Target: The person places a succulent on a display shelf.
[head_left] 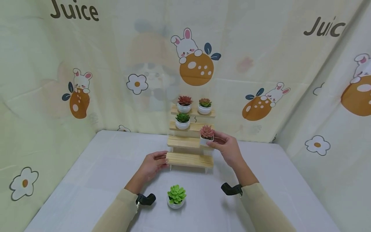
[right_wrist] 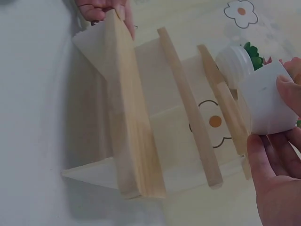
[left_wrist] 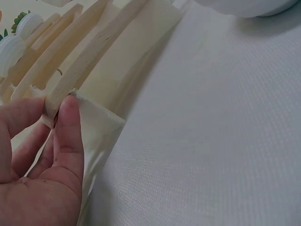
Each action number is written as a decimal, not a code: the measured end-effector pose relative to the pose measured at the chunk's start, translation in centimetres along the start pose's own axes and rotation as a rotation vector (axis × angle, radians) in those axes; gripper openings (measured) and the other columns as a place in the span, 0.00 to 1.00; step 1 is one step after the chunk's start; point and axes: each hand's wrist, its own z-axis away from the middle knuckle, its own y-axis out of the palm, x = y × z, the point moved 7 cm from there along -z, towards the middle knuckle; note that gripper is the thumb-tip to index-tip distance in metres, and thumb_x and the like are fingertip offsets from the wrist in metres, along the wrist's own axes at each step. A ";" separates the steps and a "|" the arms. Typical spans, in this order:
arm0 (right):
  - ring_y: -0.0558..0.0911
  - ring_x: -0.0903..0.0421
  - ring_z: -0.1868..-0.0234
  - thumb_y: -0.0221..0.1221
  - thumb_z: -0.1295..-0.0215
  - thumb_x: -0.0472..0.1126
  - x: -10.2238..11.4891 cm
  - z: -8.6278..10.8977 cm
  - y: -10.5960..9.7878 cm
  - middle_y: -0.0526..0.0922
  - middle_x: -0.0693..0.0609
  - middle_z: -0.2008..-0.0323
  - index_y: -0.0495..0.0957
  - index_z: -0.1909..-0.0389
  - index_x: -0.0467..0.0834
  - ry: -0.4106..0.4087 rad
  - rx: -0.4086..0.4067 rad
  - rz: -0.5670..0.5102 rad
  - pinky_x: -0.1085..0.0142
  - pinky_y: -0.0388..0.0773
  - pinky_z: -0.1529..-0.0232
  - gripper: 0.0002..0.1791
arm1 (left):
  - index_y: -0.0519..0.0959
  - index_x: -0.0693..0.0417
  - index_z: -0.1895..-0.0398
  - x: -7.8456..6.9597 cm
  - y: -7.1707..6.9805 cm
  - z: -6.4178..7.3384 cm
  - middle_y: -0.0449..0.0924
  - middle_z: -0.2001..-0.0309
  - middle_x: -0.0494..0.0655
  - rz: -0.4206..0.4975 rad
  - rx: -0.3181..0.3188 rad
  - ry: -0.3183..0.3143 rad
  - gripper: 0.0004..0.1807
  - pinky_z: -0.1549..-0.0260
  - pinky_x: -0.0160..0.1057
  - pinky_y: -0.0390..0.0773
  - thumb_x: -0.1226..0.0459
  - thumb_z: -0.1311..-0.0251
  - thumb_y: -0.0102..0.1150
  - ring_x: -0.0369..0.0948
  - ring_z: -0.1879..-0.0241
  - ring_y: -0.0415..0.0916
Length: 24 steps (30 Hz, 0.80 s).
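A tiered wooden display stand with white side supports stands at the back of the table. My left hand pinches the left end of its lowest step, thumb and fingers on the board's edge in the left wrist view. At the stand's right side, my right hand grips a pink succulent in a square white pot. The right wrist view shows thumb and fingers on opposite sides of that white pot. Whether its base touches a step, I cannot tell.
On the top step are a dark red succulent and a reddish-green one. A dark green succulent sits left on the step below. A bright green succulent stands on the table between my forearms. A printed curtain hangs behind.
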 end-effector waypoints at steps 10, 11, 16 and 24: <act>0.79 0.47 0.34 0.73 0.39 0.43 1.0 -2.2 -0.5 0.79 0.44 0.33 0.73 0.29 0.44 -0.027 0.009 0.025 0.64 0.82 0.37 0.37 | 0.73 0.68 0.34 0.1 -0.1 -0.1 0.81 0.48 0.58 0.005 0.007 0.000 0.25 0.57 0.36 0.89 0.78 0.34 0.59 0.41 0.58 0.84; 0.79 0.47 0.34 0.73 0.39 0.43 1.1 -2.4 -0.6 0.79 0.44 0.33 0.73 0.29 0.44 -0.030 0.007 0.033 0.64 0.82 0.37 0.37 | 0.73 0.69 0.33 0.1 -0.1 -0.1 0.81 0.48 0.58 0.007 0.011 0.001 0.25 0.57 0.36 0.89 0.78 0.34 0.59 0.41 0.58 0.84; 0.79 0.48 0.33 0.73 0.40 0.47 1.5 -3.8 -0.8 0.78 0.46 0.33 0.73 0.29 0.45 -0.028 0.018 0.075 0.55 0.78 0.32 0.38 | 0.71 0.70 0.32 0.1 -0.1 0.0 0.81 0.48 0.58 0.010 0.022 0.010 0.26 0.57 0.36 0.89 0.78 0.34 0.58 0.41 0.58 0.84; 0.79 0.47 0.34 0.71 0.37 0.41 1.9 -5.8 -1.3 0.78 0.44 0.33 0.73 0.29 0.41 -0.029 0.030 0.081 0.54 0.79 0.32 0.35 | 0.73 0.66 0.32 0.1 -0.1 -0.1 0.81 0.46 0.58 0.010 0.015 -0.013 0.26 0.56 0.36 0.89 0.77 0.34 0.59 0.42 0.58 0.85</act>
